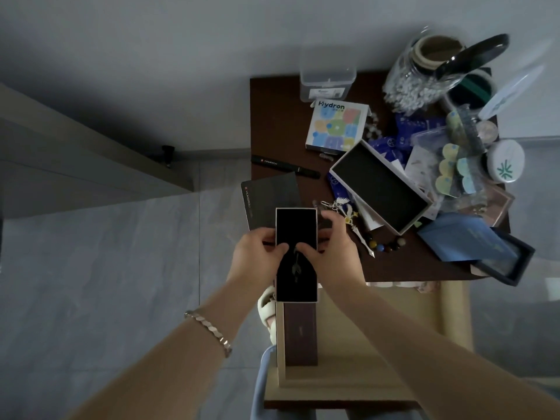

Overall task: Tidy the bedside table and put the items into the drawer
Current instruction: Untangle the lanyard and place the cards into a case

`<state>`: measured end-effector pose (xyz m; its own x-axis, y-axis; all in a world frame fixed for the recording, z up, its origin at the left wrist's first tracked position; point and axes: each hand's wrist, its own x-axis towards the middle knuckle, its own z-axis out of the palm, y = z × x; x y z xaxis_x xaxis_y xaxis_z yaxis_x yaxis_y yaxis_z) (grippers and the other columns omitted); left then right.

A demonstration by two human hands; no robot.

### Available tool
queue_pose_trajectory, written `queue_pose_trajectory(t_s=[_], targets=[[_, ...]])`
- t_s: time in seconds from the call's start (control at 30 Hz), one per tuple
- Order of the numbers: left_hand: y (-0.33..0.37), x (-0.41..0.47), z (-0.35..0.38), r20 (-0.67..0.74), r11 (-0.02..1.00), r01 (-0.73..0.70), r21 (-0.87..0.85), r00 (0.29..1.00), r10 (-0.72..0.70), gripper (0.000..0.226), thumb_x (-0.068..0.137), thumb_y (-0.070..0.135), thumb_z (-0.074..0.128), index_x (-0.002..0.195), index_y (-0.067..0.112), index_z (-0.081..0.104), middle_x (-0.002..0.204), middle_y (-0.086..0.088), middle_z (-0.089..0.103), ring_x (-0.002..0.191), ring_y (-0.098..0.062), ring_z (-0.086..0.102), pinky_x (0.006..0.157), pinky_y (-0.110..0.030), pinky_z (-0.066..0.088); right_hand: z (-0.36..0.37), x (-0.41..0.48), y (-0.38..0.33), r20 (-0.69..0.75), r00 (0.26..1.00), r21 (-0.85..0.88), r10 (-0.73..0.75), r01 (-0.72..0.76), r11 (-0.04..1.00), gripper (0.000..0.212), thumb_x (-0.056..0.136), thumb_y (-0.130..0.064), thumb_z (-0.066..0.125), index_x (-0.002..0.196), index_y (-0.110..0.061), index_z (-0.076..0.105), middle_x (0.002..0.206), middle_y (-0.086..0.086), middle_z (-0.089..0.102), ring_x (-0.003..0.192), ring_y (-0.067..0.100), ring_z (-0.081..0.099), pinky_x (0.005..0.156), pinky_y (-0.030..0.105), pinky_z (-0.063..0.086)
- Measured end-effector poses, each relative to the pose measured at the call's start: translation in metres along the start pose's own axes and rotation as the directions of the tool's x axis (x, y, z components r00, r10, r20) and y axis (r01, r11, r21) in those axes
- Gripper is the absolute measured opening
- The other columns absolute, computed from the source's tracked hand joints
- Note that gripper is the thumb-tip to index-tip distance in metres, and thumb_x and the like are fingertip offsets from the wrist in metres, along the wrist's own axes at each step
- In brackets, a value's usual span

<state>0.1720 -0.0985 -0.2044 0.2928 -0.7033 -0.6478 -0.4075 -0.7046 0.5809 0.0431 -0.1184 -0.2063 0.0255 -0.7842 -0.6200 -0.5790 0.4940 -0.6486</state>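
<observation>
A long narrow black box tray [296, 231] with a pale rim is held between both my hands over the front left corner of the dark bedside table [272, 116]. My left hand [257, 253] grips its left edge and my right hand [336, 247] its right edge. Both thumbs press on a small metal pendant [297, 263] lying on the black lining. Below the tray, the open drawer [378, 344] shows a pale wooden floor, with a brown box lid [301, 334] lying along its left side.
The table holds a Hydron box [336, 125], a black pen [285, 166], a dark Huawei box [269, 198], an open white box [381, 187], a key charm [348, 213], beads [388, 244], blue boxes [466, 241], a glass jar [424, 74], a clear container [327, 75] and a round white case [507, 160].
</observation>
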Motion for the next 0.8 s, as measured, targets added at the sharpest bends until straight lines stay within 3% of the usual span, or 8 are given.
queue_pose_trajectory(t_s=[0.13, 0.23, 0.3, 0.37, 0.43, 0.5, 0.6, 0.8], targets=[[0.01, -0.014, 0.001, -0.006, 0.95, 0.04, -0.308, 0.999, -0.044, 0.024, 0.083, 0.012, 0.067, 0.102, 0.024, 0.062, 0.089, 0.011, 0.067, 0.082, -0.005, 0.065, 0.068, -0.019, 0.055, -0.014, -0.006, -0.01, -0.055, 0.994, 0.03, -0.096, 0.098, 0.995, 0.043, 0.085, -0.018, 0.062, 0.125, -0.027, 0.049, 0.114, -0.004, 0.059, 0.104, 0.012, 0.056, 0.088, 0.032, 0.05], [0.013, -0.017, -0.005, 0.0, 0.886, 0.098, -0.453, 0.994, -0.11, 0.018, 0.083, 0.015, 0.066, 0.096, 0.026, 0.059, 0.095, 0.002, 0.07, 0.085, -0.016, 0.068, 0.072, -0.033, 0.057, -0.029, -0.012, -0.019, -0.073, 0.973, 0.018, -0.219, 0.221, 0.975, 0.028, 0.091, -0.02, 0.055, 0.119, -0.017, 0.059, 0.107, -0.005, 0.062, 0.095, 0.005, 0.056, 0.079, 0.012, 0.046], [0.013, -0.017, -0.01, 0.01, 0.851, 0.155, -0.502, 0.985, -0.174, 0.012, 0.085, 0.018, 0.064, 0.097, 0.017, 0.062, 0.095, -0.005, 0.069, 0.085, -0.021, 0.069, 0.077, -0.045, 0.057, -0.036, -0.006, -0.02, -0.102, 0.965, -0.124, -0.241, 0.228, 0.966, 0.026, 0.095, -0.02, 0.049, 0.116, -0.013, 0.06, 0.107, -0.002, 0.062, 0.094, 0.006, 0.055, 0.075, 0.012, 0.04], [0.01, -0.017, -0.012, 0.019, 0.815, 0.196, -0.545, 0.975, -0.221, 0.01, 0.087, 0.02, 0.061, 0.096, 0.016, 0.063, 0.092, -0.006, 0.069, 0.083, -0.023, 0.068, 0.079, -0.049, 0.055, -0.04, 0.007, -0.016, -0.052, 0.981, -0.363, -0.189, 0.158, 0.918, 0.027, 0.095, -0.019, 0.046, 0.12, -0.011, 0.054, 0.114, 0.006, 0.056, 0.1, 0.017, 0.054, 0.076, 0.023, 0.04], [0.011, -0.018, -0.012, 0.011, 0.776, 0.186, -0.603, 0.974, -0.225, 0.006, 0.088, 0.023, 0.06, 0.092, 0.025, 0.063, 0.09, -0.002, 0.068, 0.083, -0.02, 0.068, 0.071, -0.041, 0.056, -0.038, 0.019, -0.014, 0.027, 0.998, -0.58, -0.062, 0.066, 0.812, 0.039, 0.092, -0.013, 0.05, 0.13, -0.012, 0.041, 0.124, 0.012, 0.046, 0.107, 0.026, 0.052, 0.078, 0.032, 0.045], [0.014, -0.019, -0.013, 0.016, 0.732, 0.186, -0.656, 0.973, -0.232, 0.013, 0.088, 0.028, 0.059, 0.101, 0.03, 0.062, 0.094, 0.002, 0.068, 0.086, -0.017, 0.067, 0.066, -0.033, 0.053, -0.031, 0.025, -0.015, 0.065, 0.998, -0.726, -0.005, 0.051, 0.686, 0.05, 0.089, -0.008, 0.053, 0.135, -0.012, 0.033, 0.13, 0.019, 0.039, 0.107, 0.03, 0.054, 0.075, 0.034, 0.049], [0.015, -0.02, -0.011, 0.062, 0.655, 0.22, -0.722, 0.965, -0.256, 0.027, 0.088, 0.035, 0.057, 0.115, 0.031, 0.057, 0.104, -0.001, 0.067, 0.092, -0.022, 0.067, 0.076, -0.042, 0.056, -0.022, 0.029, -0.015, 0.058, 0.998, -0.804, 0.0, 0.047, 0.593, 0.051, 0.09, -0.006, 0.051, 0.135, -0.012, 0.029, 0.131, 0.025, 0.034, 0.098, 0.03, 0.058, 0.064, 0.03, 0.045], [0.015, -0.028, -0.006, 0.166, 0.509, 0.296, -0.808, 0.944, -0.285, 0.028, 0.09, 0.035, 0.054, 0.117, 0.026, 0.054, 0.111, -0.006, 0.065, 0.099, -0.028, 0.065, 0.08, -0.047, 0.054, -0.021, 0.027, -0.002, 0.071, 0.993, -0.817, 0.097, 0.002, 0.576, 0.042, 0.091, -0.006, 0.046, 0.131, -0.011, 0.033, 0.123, 0.019, 0.049, 0.104, 0.029, 0.056, 0.063, 0.032, 0.04]])
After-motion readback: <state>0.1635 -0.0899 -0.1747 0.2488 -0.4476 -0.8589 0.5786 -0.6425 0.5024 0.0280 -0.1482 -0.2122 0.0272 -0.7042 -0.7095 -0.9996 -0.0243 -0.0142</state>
